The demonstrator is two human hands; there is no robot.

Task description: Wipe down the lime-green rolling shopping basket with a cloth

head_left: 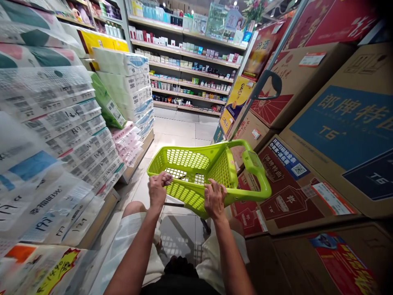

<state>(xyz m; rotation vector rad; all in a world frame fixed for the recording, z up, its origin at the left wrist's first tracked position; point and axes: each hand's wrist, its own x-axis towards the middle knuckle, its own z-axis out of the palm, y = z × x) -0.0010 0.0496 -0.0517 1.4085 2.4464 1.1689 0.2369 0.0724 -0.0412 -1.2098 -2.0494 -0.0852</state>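
Note:
A lime-green plastic shopping cart [190,157] stands sideways in front of me, its handle to the right. Through its perforated walls and base, nothing shows lying in the basket. My left hand [157,191] is closed around a small crumpled pinkish-grey cloth [167,179], at the near left corner of the basket rim. With fingers curled over the near rim, my right hand [215,197] grips the cart closer to its handle end. The cart's lower frame is partly hidden by my arms and the basket.
Stacked tissue packs [61,102] line the left side on low wooden platforms. Cardboard liquor boxes [346,123] rise close on the right, with a grey pole and handle [267,84] leaning before them. Tiled floor [178,127] runs to shelves of small products [187,61].

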